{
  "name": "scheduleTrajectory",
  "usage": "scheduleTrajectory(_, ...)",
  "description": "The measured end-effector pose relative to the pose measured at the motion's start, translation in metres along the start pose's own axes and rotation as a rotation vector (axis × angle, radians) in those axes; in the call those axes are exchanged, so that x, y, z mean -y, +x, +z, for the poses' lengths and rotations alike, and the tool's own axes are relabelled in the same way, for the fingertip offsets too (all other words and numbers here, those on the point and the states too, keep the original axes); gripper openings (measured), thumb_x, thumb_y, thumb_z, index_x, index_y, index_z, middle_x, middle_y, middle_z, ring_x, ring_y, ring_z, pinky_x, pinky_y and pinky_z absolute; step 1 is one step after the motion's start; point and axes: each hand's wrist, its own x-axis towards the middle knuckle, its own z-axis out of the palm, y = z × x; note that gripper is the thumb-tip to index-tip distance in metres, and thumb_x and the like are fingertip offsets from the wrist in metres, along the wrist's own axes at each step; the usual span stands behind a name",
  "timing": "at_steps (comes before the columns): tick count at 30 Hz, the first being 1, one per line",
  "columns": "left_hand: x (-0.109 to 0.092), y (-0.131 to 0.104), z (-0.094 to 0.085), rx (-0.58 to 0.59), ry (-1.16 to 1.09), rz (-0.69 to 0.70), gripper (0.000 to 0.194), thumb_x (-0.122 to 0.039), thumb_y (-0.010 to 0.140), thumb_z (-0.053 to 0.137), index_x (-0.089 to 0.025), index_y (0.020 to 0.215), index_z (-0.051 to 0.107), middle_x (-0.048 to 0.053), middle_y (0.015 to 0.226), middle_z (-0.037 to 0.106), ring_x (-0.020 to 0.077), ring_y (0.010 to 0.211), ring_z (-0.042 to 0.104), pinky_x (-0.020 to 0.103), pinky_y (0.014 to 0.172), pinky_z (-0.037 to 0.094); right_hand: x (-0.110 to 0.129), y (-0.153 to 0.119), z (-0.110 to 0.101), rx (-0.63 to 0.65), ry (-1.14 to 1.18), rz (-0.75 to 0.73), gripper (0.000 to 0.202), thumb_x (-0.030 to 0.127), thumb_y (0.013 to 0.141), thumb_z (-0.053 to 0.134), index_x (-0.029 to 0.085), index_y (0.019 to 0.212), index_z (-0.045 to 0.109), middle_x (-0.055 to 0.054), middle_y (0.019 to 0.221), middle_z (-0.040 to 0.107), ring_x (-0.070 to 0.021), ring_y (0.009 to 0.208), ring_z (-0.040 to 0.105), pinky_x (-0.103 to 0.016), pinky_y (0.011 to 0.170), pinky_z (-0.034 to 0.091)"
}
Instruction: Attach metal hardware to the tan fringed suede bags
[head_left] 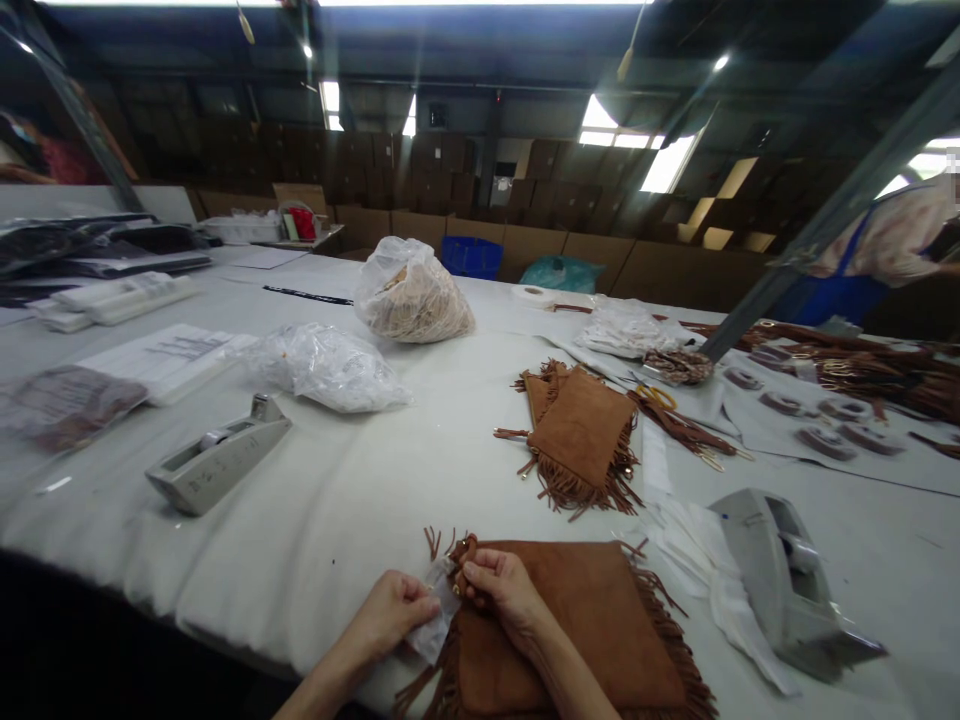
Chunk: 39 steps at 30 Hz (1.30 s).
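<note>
A brown fringed suede bag lies flat on the table close to me. At its upper left corner my right hand pinches a brown strap end with gold-coloured metal fittings. Just to the left, my left hand is closed on a small clear plastic bag, which reaches across to the strap end. Whether the plastic goes around the fittings I cannot tell. Beyond the near bag, more brown fringed bags lie in an overlapping pile.
Grey tape dispensers stand at left and right. White strips lie beside the right one. Further back are a filled plastic sack, crumpled clear plastic, yellow-handled scissors and brown straps. A person stands at far right.
</note>
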Motion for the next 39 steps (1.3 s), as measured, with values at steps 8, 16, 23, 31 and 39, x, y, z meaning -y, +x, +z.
scheduleTrajectory(8, -0.001, -0.001, -0.002, 0.038, 0.019, 0.025, 0.033, -0.04, 0.06, 0.065, -0.015, 0.047, 0.047, -0.006, 0.042, 0.035, 0.0063, 0.042, 0.027, 0.023, 0.043, 0.014, -0.005, 0.001, 0.0, -0.01, -0.05, 0.002, 0.037, 0.045, 0.066, 0.075, 0.011, 0.073, 0.065, -0.004, 0.064, 0.064, -0.0069, 0.052, 0.047, -0.018, 0.047, 0.028)
scheduleTrajectory(16, -0.004, 0.006, 0.008, -0.002, 0.001, 0.038, 0.037, -0.045, 0.06, 0.067, -0.012, 0.049, 0.054, -0.005, 0.041, 0.038, 0.0064, 0.041, 0.028, 0.023, 0.044, 0.015, -0.01, 0.006, -0.004, -0.017, -0.094, 0.035, 0.04, 0.049, 0.063, 0.076, 0.011, 0.072, 0.066, 0.003, 0.054, 0.053, -0.0043, 0.045, 0.036, -0.019, 0.043, 0.021)
scheduleTrajectory(23, -0.006, 0.01, 0.031, -0.075, -0.124, 0.068, 0.057, -0.063, 0.06, 0.064, -0.007, 0.071, 0.066, 0.005, 0.058, 0.058, 0.0109, 0.05, 0.046, 0.023, 0.05, 0.033, -0.012, 0.007, -0.002, -0.019, -0.134, 0.03, 0.044, 0.054, 0.061, 0.074, 0.012, 0.061, 0.061, 0.005, 0.049, 0.045, -0.0039, 0.043, 0.028, -0.021, 0.043, 0.018)
scheduleTrajectory(31, -0.007, 0.014, 0.033, -0.1, -0.185, 0.059, 0.051, -0.061, 0.058, 0.067, -0.011, 0.062, 0.059, -0.002, 0.049, 0.049, 0.0085, 0.044, 0.037, 0.023, 0.046, 0.022, 0.011, -0.007, -0.01, -0.325, -0.745, -0.351, 0.034, 0.044, 0.085, 0.049, 0.017, 0.085, 0.069, -0.009, 0.077, 0.068, -0.0204, 0.071, 0.06, -0.031, 0.068, 0.044)
scheduleTrajectory(39, -0.006, 0.021, 0.027, -0.061, -0.255, -0.016, 0.06, -0.069, 0.044, 0.069, -0.012, 0.057, 0.055, -0.003, 0.046, 0.046, 0.0069, 0.042, 0.033, 0.023, 0.046, 0.02, 0.02, 0.006, 0.0, -0.065, -1.035, -0.475, 0.022, 0.024, 0.087, 0.046, 0.023, 0.085, 0.068, -0.001, 0.081, 0.069, -0.0163, 0.078, 0.06, -0.026, 0.076, 0.04)
